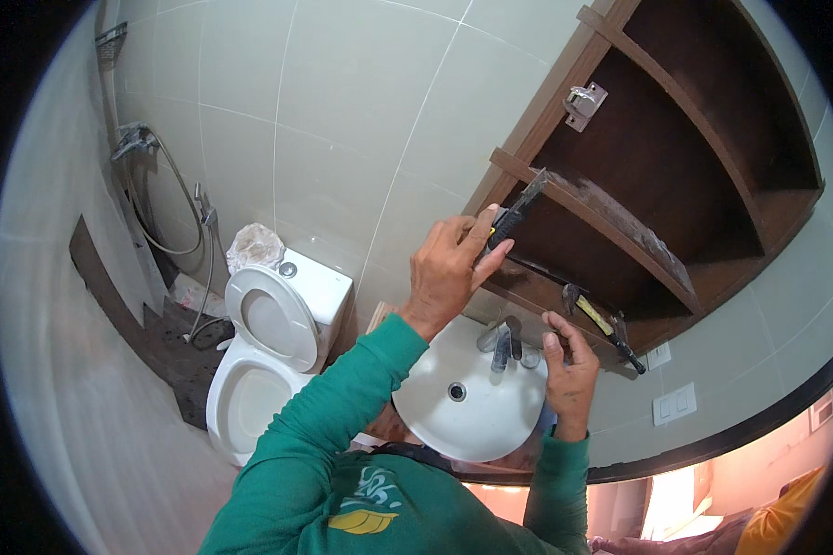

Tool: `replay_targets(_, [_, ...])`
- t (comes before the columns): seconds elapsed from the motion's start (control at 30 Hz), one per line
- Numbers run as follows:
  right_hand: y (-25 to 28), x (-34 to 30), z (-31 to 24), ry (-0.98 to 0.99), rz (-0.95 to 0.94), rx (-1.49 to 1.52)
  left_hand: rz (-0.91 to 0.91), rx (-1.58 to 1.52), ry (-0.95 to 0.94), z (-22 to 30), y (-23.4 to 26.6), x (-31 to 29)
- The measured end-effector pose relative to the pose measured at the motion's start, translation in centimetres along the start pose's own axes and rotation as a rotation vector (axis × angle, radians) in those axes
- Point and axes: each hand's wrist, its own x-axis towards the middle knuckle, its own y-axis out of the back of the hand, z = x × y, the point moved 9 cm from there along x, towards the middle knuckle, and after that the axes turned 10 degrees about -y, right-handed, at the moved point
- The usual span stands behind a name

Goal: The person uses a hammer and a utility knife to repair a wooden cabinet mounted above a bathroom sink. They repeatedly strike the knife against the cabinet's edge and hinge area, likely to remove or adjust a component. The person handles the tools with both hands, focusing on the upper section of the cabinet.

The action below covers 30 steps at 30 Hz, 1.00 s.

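Observation:
My left hand (pixel 453 268) is closed around a black utility knife (pixel 518 211) with a yellow detail, its blade tilted up toward the edge of a brown wooden shelf (pixel 620 227). Whitish residue marks that shelf. Over the right side of the white washbasin (pixel 430 416), my right hand (pixel 572 375) is raised with its fingers loosely bent and apart, holding nothing that I can see. A tool with a yellow-and-black handle (pixel 594 314), possibly a hammer, lies on the lowest shelf just above my right hand.
A metal faucet (pixel 502 347) stands at the basin's back. The toilet (pixel 259 398) is at left, with a crumpled plastic bag (pixel 254 248) on its tank. A metal fitting (pixel 583 106) sits on the cabinet frame. Switches (pixel 674 404) and a dark-edged mirror (pixel 713 449) are at right.

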Motion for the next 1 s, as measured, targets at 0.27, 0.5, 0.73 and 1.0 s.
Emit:
replay_targets(0.27, [0.0,0.0,-0.1,-0.001,-0.017,0.062,-0.117,-0.357,0.262,2.9,-1.1,-5.1])
replay_targets(0.5, [-4.7,-3.0,-2.5,0.167,-0.278,-0.15,-0.145,-0.6,0.548,3.9,-1.0,-5.8])
replay_targets(0.73, [-4.6,-4.0,-3.9,0.251,-0.128,-0.148,-0.343,-0.536,0.534,3.8,-0.6,-3.3])
replay_targets(1.0, [1.6,-1.2,-9.4,0.381,-0.166,-0.187,-0.791,-0.239,-0.023,7.1,2.9,1.8])
